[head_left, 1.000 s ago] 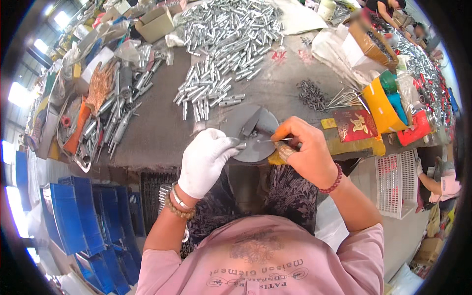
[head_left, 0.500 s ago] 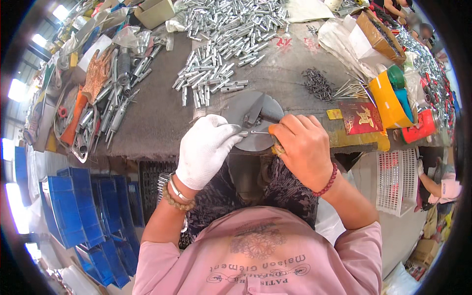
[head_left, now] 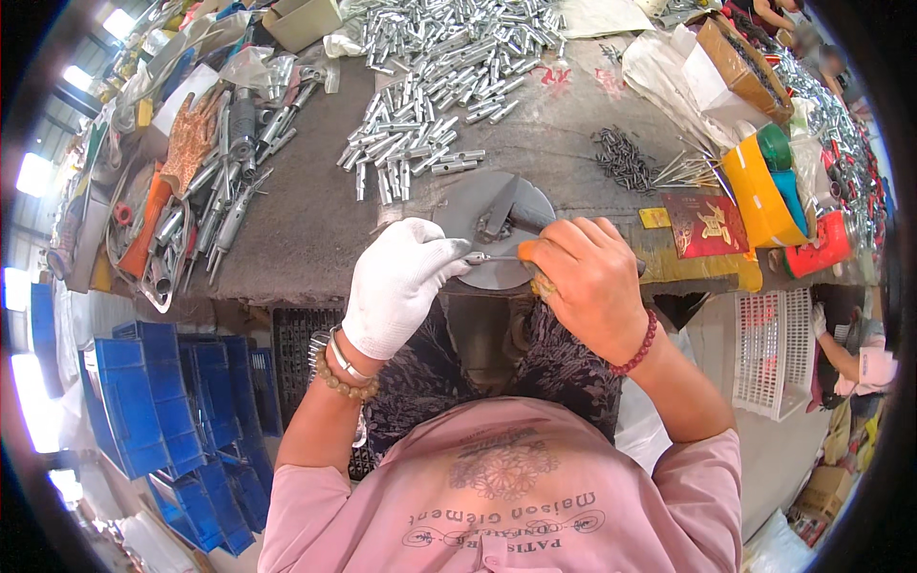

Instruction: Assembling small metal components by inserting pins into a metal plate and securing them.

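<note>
- White knitted-glove left hand (head_left: pixel 406 291): just on the near-left of the grey round metal disc (head_left: pixel 499 276), which serves as landmark. Thumb and forefinger pinched together on a short silvery metal piece (head_left: pixel 475 258).
- Short silvery metal piece: above the near part of the disc, partly hidden by the gloved fingertips.
- Bare right hand (head_left: pixel 594 286): at the disc's near-right edge, fingers curled, thumb and forefinger pressed on a thin straight metal rod (head_left: pixel 502 257). Orange covering seen on the forefinger's tip.
- Thin straight metal rod: over the near part of the disc, pointing left, its end meeting the short piece. Cannot tell whether it sits inside it.
- Dark-grey angular metal block (head_left: pixel 500 204): standing on the disc.
- Silver cylindrical metal tubes (head_left: pixel 458 57): large heap beyond the disc, the nearest tubes just behind its far edge.
- Small dark metal pins (head_left: pixel 624 160): loose pile to the disc's far right; slender pale rods (head_left: pixel 688 172) farther right of it.
- Red paper packet with gold print (head_left: pixel 705 226): right of the disc, well apart.
- Blue plastic bins (head_left: pixel 143 401): lower than the disc, far to its left.
</note>
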Demonstrator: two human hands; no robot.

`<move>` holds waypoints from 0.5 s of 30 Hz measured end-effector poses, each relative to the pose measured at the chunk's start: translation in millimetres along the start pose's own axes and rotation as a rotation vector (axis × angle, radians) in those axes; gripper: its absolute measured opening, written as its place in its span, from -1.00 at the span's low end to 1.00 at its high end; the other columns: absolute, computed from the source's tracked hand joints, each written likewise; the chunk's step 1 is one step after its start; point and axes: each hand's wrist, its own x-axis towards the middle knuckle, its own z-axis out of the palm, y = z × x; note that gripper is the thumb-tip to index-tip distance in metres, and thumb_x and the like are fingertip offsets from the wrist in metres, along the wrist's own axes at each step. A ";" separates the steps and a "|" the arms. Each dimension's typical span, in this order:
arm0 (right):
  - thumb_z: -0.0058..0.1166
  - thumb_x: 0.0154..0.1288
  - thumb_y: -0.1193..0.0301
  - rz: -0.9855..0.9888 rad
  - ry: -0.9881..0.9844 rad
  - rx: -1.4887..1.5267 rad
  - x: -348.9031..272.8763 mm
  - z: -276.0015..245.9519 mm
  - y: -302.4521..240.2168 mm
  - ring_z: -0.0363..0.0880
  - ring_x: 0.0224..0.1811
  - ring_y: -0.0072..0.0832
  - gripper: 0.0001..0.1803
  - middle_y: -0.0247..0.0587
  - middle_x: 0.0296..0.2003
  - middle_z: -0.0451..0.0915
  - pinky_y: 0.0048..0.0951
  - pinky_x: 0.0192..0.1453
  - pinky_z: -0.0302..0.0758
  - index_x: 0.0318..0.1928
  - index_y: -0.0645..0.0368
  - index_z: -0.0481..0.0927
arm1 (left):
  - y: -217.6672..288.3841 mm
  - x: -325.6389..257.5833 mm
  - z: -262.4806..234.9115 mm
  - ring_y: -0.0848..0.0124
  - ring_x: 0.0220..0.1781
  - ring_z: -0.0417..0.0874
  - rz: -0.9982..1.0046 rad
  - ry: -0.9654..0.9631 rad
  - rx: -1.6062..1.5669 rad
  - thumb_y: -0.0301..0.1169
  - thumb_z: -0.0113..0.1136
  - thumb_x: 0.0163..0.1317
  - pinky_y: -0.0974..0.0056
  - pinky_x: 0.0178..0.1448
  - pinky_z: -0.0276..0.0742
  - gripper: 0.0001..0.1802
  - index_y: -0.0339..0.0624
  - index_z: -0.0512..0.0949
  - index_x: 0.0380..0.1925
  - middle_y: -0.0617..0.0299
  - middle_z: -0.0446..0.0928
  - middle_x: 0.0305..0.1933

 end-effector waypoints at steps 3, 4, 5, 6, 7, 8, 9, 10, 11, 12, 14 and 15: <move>0.28 0.16 0.53 -0.002 -0.003 0.006 0.2 1.0 1.1 0.60 -0.20 -0.30 -0.84 -0.32 -0.29 0.54 -0.21 -0.05 0.50 -0.22 0.06 0.74 | 3.2 2.9 -0.4 0.14 -0.10 0.71 0.025 -0.003 0.016 -0.48 0.54 0.22 0.14 0.00 0.62 -0.75 -0.17 0.84 -0.07 0.16 0.67 -0.21; 0.28 0.16 0.53 0.004 -0.002 -0.001 0.5 2.7 1.6 0.60 -0.20 -0.30 -0.84 -0.32 -0.29 0.54 -0.21 -0.05 0.50 -0.22 0.06 0.74 | 3.5 3.4 0.5 0.14 -0.10 0.71 0.033 -0.006 0.010 -0.48 0.54 0.22 0.14 0.00 0.62 -0.75 -0.17 0.84 -0.07 0.16 0.67 -0.21; 0.27 0.16 0.53 -0.005 0.014 0.027 0.8 6.2 1.9 0.60 -0.19 -0.30 -0.82 -0.33 -0.28 0.53 -0.21 -0.05 0.50 -0.21 0.05 0.75 | 3.5 3.0 1.1 0.14 -0.10 0.71 0.037 -0.004 0.023 -0.49 0.53 0.23 0.14 0.00 0.62 -0.75 -0.19 0.83 -0.07 0.15 0.67 -0.20; 0.26 0.16 0.53 -0.014 0.027 0.049 0.9 9.0 1.5 0.61 -0.18 -0.30 -0.80 -0.33 -0.27 0.53 -0.21 -0.05 0.51 -0.19 0.04 0.75 | 3.3 2.2 2.1 0.13 -0.10 0.71 0.043 0.000 0.029 -0.51 0.52 0.24 0.14 0.01 0.62 -0.76 -0.20 0.83 -0.07 0.13 0.67 -0.20; 0.26 0.16 0.53 -0.005 0.026 0.027 0.9 10.3 1.6 0.61 -0.18 -0.30 -0.80 -0.33 -0.27 0.53 -0.21 -0.05 0.51 -0.19 0.04 0.75 | 3.1 1.2 3.9 0.13 -0.09 0.71 0.024 0.006 0.018 -0.51 0.52 0.24 0.14 0.02 0.63 -0.75 -0.21 0.83 -0.07 0.12 0.66 -0.19; 0.27 0.16 0.53 0.006 0.011 0.050 1.4 12.5 0.1 0.62 -0.17 -0.29 -0.78 -0.33 -0.26 0.54 -0.21 -0.03 0.52 -0.16 0.03 0.76 | 2.3 -1.8 4.4 0.13 -0.08 0.71 0.006 0.012 0.005 -0.52 0.52 0.23 0.14 0.03 0.63 -0.75 -0.22 0.82 -0.06 0.11 0.65 -0.18; 0.27 0.17 0.53 0.016 -0.004 0.070 0.8 13.2 0.2 0.63 -0.15 -0.29 -0.76 -0.33 -0.24 0.55 -0.21 -0.02 0.53 -0.14 0.01 0.77 | 4.1 -3.3 4.3 0.13 -0.07 0.70 -0.007 0.016 0.019 -0.54 0.51 0.23 0.14 0.05 0.62 -0.74 -0.23 0.82 -0.06 0.10 0.64 -0.16; 0.27 0.17 0.53 0.024 -0.005 0.047 0.0 12.5 -0.3 0.63 -0.15 -0.29 -0.76 -0.33 -0.24 0.55 -0.21 -0.02 0.53 -0.14 0.01 0.77 | 3.0 -4.6 3.4 0.13 -0.05 0.69 -0.006 0.013 0.027 -0.56 0.50 0.24 0.13 0.07 0.61 -0.74 -0.24 0.81 -0.05 0.10 0.64 -0.16; 0.28 0.15 0.53 0.061 0.023 0.079 -1.4 11.1 -0.7 0.63 -0.13 -0.28 -0.74 -0.32 -0.23 0.55 -0.21 0.00 0.54 -0.12 0.01 0.77 | 2.9 -5.0 5.5 0.12 -0.06 0.70 0.000 0.035 0.023 -0.50 0.51 0.24 0.12 0.05 0.63 -0.75 -0.19 0.81 -0.06 0.12 0.65 -0.17; 0.30 0.14 0.53 0.094 0.054 0.116 -2.4 10.1 -0.6 0.64 -0.11 -0.27 -0.72 -0.32 -0.22 0.55 -0.21 0.02 0.54 -0.11 0.00 0.78 | 1.4 -6.1 6.2 0.11 -0.07 0.71 0.003 0.057 0.026 -0.45 0.53 0.24 0.10 0.03 0.64 -0.75 -0.14 0.82 -0.07 0.13 0.67 -0.18; 0.33 0.14 0.56 0.141 0.105 0.099 -7.6 -4.0 10.2 0.68 -0.11 -0.21 -0.70 -0.26 -0.20 0.61 -0.16 0.03 0.60 -0.09 0.02 0.77 | 0.5 -5.5 8.3 0.10 -0.06 0.71 0.017 0.058 0.028 -0.46 0.53 0.23 0.10 0.03 0.64 -0.75 -0.15 0.82 -0.07 0.13 0.67 -0.18; 0.35 0.14 0.57 0.272 0.132 0.043 -13.1 -14.5 22.3 0.71 -0.11 -0.17 -0.69 -0.22 -0.19 0.64 -0.14 0.02 0.63 -0.07 0.04 0.77 | 1.4 -6.3 8.0 0.10 -0.05 0.71 0.013 0.061 0.046 -0.46 0.54 0.22 0.10 0.03 0.64 -0.74 -0.15 0.82 -0.07 0.12 0.67 -0.17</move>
